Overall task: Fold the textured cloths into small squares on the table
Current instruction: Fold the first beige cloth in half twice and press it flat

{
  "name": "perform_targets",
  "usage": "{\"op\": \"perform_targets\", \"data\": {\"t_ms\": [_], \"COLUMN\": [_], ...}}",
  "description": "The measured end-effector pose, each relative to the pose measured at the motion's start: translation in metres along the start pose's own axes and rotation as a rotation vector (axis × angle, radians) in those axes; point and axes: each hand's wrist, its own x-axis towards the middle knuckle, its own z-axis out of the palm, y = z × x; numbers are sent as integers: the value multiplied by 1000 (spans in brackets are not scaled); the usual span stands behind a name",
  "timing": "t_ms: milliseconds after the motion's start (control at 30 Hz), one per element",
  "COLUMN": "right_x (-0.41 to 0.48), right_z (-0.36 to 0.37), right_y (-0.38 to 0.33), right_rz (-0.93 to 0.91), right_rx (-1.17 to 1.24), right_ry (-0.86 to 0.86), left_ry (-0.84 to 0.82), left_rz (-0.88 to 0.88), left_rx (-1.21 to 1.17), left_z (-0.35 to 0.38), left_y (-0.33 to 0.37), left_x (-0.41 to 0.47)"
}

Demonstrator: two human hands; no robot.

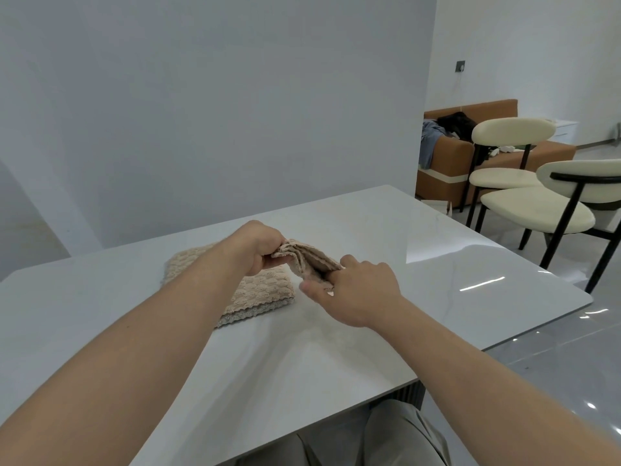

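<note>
Two-handed, holds a small folded beige cloth (309, 260) tilted over the white table (437, 264) at frame centre, left hand (258, 250) pinching its raised upper-left corner with curled fingers, right hand (359, 290) pinching its lower-right edge between thumb and fingers, beside a larger folded cloth (262, 292) lying flat lower left.

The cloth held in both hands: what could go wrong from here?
1. The folded cloth is raised at one end, and its layers fan open where the left hand grips them; they may slip apart and undo the fold, since the right hand pinches only the other end.
2. The second cloth lies on the table under the left forearm and could be dragged askew.
</note>
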Motion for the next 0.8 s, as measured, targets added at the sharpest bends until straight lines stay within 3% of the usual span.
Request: {"op": "perform_targets", "data": {"t_ms": [200, 500, 700, 800], "right_x": [5, 6, 4, -4], "right_z": [9, 37, 39, 34], "right_y": [12, 25, 22, 23], "right_rz": [-194, -402, -343, -141], "right_rx": [-111, 200, 405, 747], "right_ry": [154, 545, 508, 330], "left_ry": [-53, -127, -116, -57], "left_rz": [-63, -140, -151, -46], "left_rx": [-33, -112, -204, -197], "left_z": [-8, -20, -27, -27], "left_y": [1, 0, -3, -2], "left_x": [1, 2, 5, 0]}}
